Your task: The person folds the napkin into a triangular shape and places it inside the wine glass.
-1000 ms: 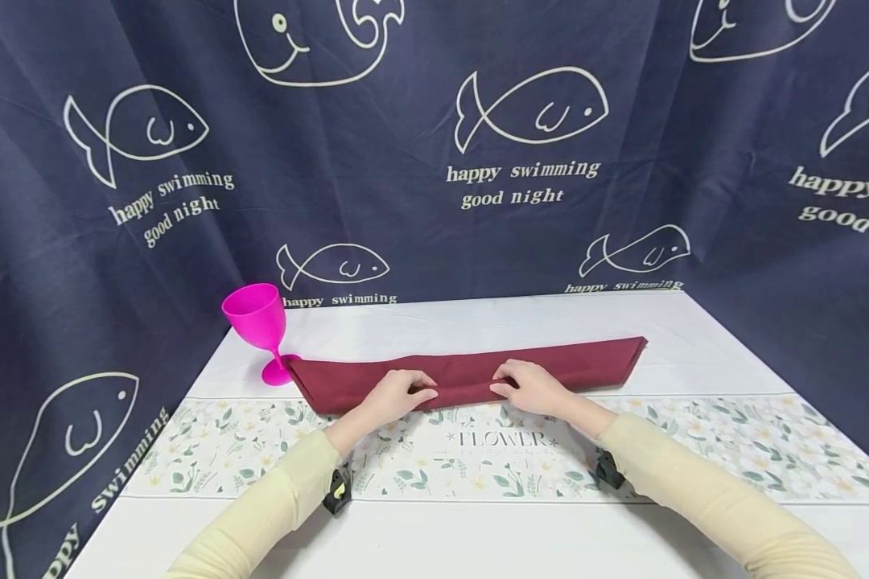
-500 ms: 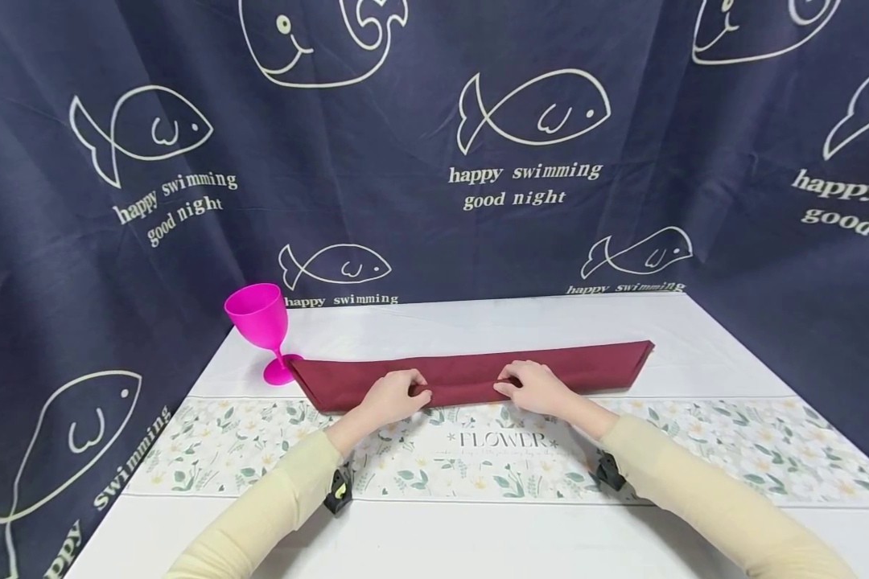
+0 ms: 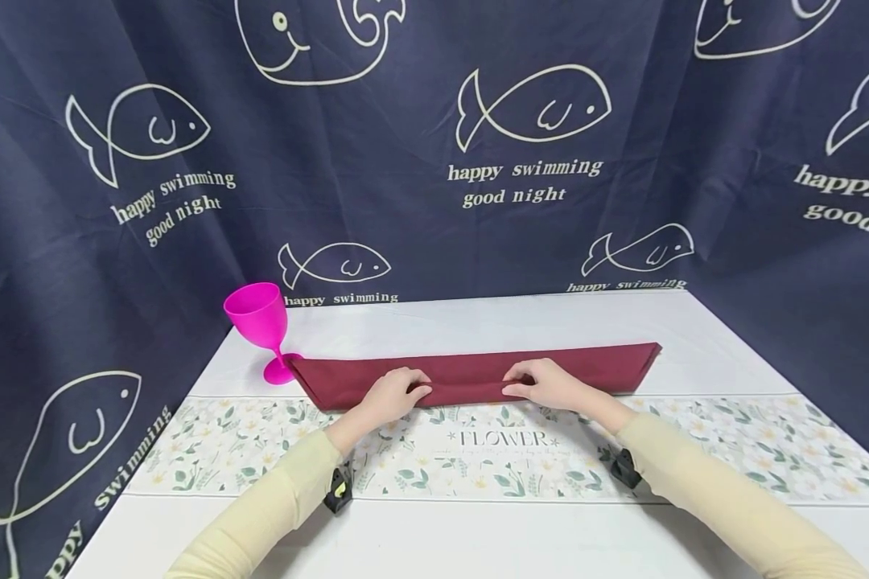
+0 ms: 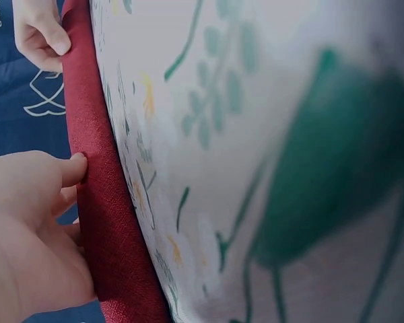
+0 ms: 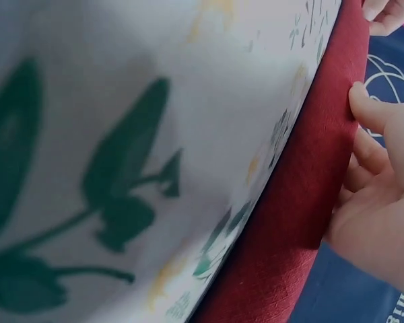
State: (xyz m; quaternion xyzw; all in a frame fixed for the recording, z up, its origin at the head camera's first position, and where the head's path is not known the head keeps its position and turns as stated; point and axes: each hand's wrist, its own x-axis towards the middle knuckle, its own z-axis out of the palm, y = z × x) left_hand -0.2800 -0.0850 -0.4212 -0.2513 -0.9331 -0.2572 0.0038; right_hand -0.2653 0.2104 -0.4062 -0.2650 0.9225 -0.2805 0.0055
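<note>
A dark red cloth, folded into a long flat strip, stretches sideways across the table in the head view. My left hand pinches it left of the middle, thumb toward me and fingers on the far side. Right of the middle, my right hand pinches the same strip in a matching way. In the left wrist view the thumb lies on the rounded fold of the cloth. The right wrist view shows the right thumb on that fold too, with the other fingers partly hidden behind the cloth.
A bright pink goblet stands at the back left, its foot close to the cloth's left end. Under the arms runs a floral printed band on the white table. A dark blue fish-print curtain hangs behind and at both sides.
My right hand has shifted a little to the right, and the cloth's right end has moved right with it. The left hand has edged slightly left. The goblet stays in place.
</note>
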